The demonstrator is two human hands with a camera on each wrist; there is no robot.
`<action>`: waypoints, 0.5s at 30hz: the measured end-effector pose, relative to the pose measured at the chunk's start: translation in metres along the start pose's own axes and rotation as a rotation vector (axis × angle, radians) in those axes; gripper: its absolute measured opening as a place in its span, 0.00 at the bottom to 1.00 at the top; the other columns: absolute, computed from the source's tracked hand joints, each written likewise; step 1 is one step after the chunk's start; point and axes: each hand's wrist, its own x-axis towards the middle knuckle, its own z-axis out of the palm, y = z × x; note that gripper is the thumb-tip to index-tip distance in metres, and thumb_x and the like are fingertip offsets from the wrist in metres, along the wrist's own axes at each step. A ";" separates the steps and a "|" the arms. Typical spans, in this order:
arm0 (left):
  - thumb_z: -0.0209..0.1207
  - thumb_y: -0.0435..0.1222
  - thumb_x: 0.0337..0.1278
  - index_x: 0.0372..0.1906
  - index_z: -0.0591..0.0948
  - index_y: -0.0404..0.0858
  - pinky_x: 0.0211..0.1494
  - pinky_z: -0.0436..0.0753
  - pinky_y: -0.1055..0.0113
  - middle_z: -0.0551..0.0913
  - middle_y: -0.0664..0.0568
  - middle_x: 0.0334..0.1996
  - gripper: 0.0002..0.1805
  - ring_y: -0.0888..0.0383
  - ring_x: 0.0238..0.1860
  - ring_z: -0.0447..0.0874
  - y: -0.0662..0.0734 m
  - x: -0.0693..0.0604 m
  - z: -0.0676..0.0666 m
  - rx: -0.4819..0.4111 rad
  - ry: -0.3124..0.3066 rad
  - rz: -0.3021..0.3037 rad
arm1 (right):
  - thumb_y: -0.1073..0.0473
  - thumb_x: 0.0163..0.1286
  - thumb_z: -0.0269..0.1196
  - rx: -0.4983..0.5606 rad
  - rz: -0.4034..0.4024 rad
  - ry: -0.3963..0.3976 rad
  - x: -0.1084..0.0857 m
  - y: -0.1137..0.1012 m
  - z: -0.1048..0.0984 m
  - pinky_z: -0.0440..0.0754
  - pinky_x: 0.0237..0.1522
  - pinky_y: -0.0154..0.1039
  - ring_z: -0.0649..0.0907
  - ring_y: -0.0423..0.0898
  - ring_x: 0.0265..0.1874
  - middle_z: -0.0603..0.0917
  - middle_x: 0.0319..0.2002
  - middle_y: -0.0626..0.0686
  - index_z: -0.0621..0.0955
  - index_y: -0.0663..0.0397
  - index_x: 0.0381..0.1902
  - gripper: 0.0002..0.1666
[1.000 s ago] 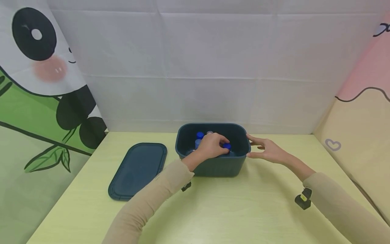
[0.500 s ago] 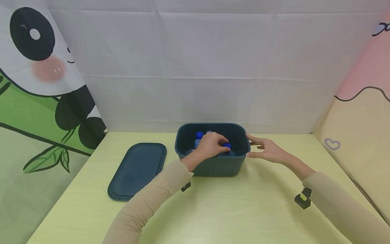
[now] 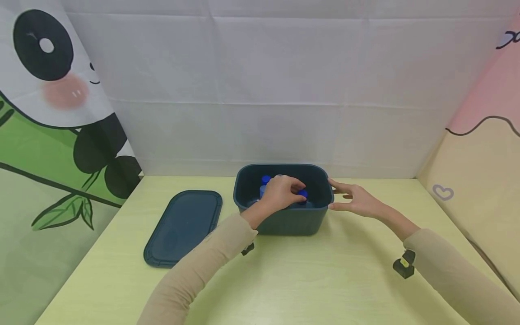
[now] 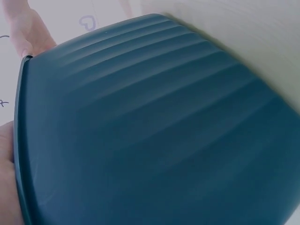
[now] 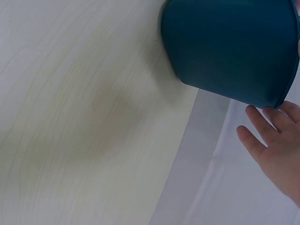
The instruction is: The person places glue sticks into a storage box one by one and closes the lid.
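A dark blue-green plastic bin (image 3: pixel 288 223) stands upright on the table, holding several small bottles with blue caps. My left hand (image 3: pixel 278 194) reaches over its front rim and pinches a bottle's blue cap (image 3: pixel 302 193) between thumb and fingers; the bottle's lower part is hidden by the bin. Left of that hand are a dark-blue-capped bottle (image 3: pixel 266 179) and a lighter blue one (image 3: pixel 262 190). My right hand (image 5: pixel 281 145) touches the bin's right rim with spread, mostly straight fingers. The left wrist view is mostly filled by the bin's ribbed outer wall (image 4: pixel 140 117).
To the bin's left a matching dark lid (image 3: pixel 184 228) lies flat on the pale yellow table (image 3: pixel 317 280). Close behind the bin hangs a white cloth backdrop (image 3: pixel 280 90), with printed cartoon sheets on both sides.
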 end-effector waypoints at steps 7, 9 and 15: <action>0.67 0.42 0.45 0.45 0.83 0.42 0.43 0.78 0.72 0.85 0.55 0.39 0.18 0.64 0.40 0.83 0.001 -0.001 -0.002 -0.012 -0.005 -0.005 | 0.56 0.59 0.64 0.001 0.000 0.003 0.001 0.002 0.000 0.66 0.56 0.59 0.73 0.56 0.56 0.61 0.65 0.63 0.56 0.62 0.68 0.44; 0.67 0.42 0.45 0.45 0.83 0.42 0.44 0.78 0.71 0.84 0.55 0.40 0.18 0.63 0.40 0.82 0.001 -0.001 -0.003 -0.009 -0.007 -0.005 | 0.56 0.60 0.64 0.000 0.000 0.003 0.001 0.002 0.001 0.66 0.56 0.59 0.73 0.57 0.56 0.61 0.65 0.63 0.56 0.62 0.68 0.44; 0.67 0.41 0.45 0.46 0.83 0.42 0.46 0.78 0.71 0.84 0.55 0.41 0.19 0.63 0.42 0.82 0.002 -0.001 -0.005 -0.008 -0.016 0.009 | 0.56 0.59 0.64 0.004 -0.003 0.007 0.001 0.003 0.001 0.66 0.56 0.59 0.73 0.57 0.56 0.62 0.65 0.63 0.57 0.62 0.68 0.44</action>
